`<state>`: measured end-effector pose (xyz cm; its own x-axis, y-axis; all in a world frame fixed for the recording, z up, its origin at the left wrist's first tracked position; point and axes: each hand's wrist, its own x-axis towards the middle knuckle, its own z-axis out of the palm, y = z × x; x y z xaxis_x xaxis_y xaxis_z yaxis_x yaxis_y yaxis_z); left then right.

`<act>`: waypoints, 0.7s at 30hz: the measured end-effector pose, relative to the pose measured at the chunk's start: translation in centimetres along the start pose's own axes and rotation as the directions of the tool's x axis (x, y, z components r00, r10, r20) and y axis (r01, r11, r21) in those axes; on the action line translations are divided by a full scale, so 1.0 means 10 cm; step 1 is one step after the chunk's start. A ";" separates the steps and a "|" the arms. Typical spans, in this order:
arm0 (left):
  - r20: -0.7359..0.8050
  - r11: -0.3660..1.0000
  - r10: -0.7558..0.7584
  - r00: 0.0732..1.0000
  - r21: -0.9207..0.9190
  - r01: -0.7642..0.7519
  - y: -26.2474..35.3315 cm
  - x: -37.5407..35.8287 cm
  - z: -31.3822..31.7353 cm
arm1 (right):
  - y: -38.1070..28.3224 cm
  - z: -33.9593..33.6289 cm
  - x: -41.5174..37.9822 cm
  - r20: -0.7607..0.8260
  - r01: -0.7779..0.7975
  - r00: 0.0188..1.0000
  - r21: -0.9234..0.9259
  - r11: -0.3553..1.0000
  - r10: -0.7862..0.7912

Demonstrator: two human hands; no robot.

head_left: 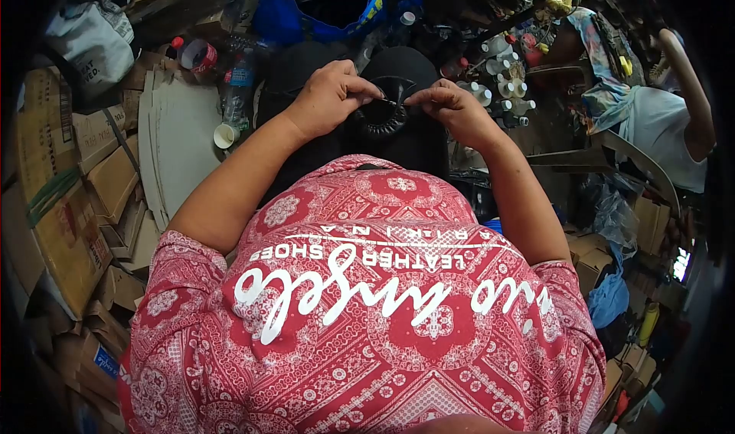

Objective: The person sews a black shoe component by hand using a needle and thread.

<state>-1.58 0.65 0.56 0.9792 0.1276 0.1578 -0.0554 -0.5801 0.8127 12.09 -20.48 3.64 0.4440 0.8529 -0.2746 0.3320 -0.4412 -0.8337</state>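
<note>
A black, shiny piece with a pleated, curved rim (384, 127) rests over my dark-clothed lap, its kind not plain from here. At its upper left edge, my left hand (331, 98) is closed, thumb and forefinger pinched together. Facing it from the other side, my right hand (458, 111) is closed in a pinch as well, fingertips at the upper right edge. Only a narrow gap separates the two pinches. Something thin and pale seems to lie between them, too small to name. Dark cloth and the fingers hide part of the black piece.
A blue bag (279, 16) stands beyond my knees. Several small bottles (505, 81) cluster to the right. On the left are a paper cup (225, 135), a plastic bottle (237, 89) and stacked cardboard (57, 189). Another person's arm (689, 89) shows at far right.
</note>
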 end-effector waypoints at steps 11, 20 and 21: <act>0.134 0.992 0.076 0.988 -0.106 -0.062 -0.07 0.16 0.06 | 0.13 -0.03 0.07 0.086 0.002 0.996 0.121 0.993 -0.013; 0.139 0.941 -0.192 0.972 -0.254 0.222 0.13 -0.03 -0.02 | -0.02 0.09 -0.01 0.076 -0.134 0.991 0.390 0.911 0.113; 0.142 0.914 -0.234 0.962 -0.307 0.267 0.12 -0.03 0.01 | -0.01 0.11 0.01 0.075 -0.132 0.991 0.392 0.910 0.112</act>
<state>-1.90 -0.13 1.45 0.9826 0.1437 -0.1178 0.1511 -0.2492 0.9566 11.18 -20.09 3.19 0.4151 0.8166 -0.4011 -0.0826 -0.4052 -0.9105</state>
